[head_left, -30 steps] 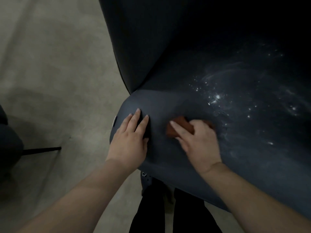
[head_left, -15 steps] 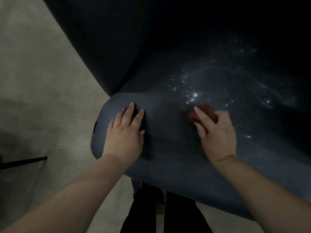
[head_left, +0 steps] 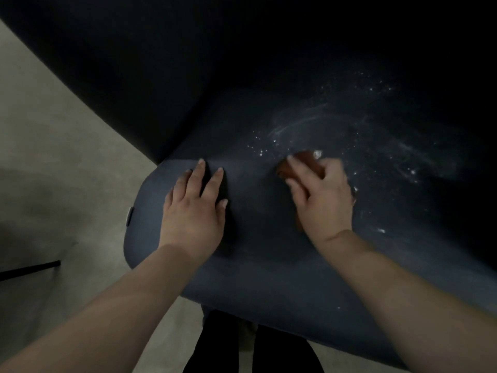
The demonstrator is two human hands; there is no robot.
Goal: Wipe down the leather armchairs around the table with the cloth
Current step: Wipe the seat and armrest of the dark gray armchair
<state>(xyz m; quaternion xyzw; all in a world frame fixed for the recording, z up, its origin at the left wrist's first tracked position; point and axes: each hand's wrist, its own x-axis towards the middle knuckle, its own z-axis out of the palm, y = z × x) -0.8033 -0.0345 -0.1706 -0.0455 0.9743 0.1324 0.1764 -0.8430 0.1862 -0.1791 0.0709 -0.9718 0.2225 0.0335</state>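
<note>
A dark blue leather armchair point(head_left: 255, 278) fills most of the view, its seat in front of me and its dark backrest behind. White dust and smeared streaks point(head_left: 309, 125) cover the seat's right half. My left hand point(head_left: 195, 208) lies flat on the seat's front left part, fingers straight. My right hand point(head_left: 321, 196) presses a reddish-brown cloth point(head_left: 306, 160) onto the seat at the edge of the dusty patch. Most of the cloth is hidden under the hand.
Beige floor point(head_left: 53, 157) lies to the left of the chair. A thin black chair leg point(head_left: 29, 269) juts in at the left edge. My dark trouser legs point(head_left: 255, 351) stand against the seat's front edge.
My right hand has slid the cloth to the right across the seat, into the dusty patch. The left hand has stayed flat on the seat. The view has shifted left.
</note>
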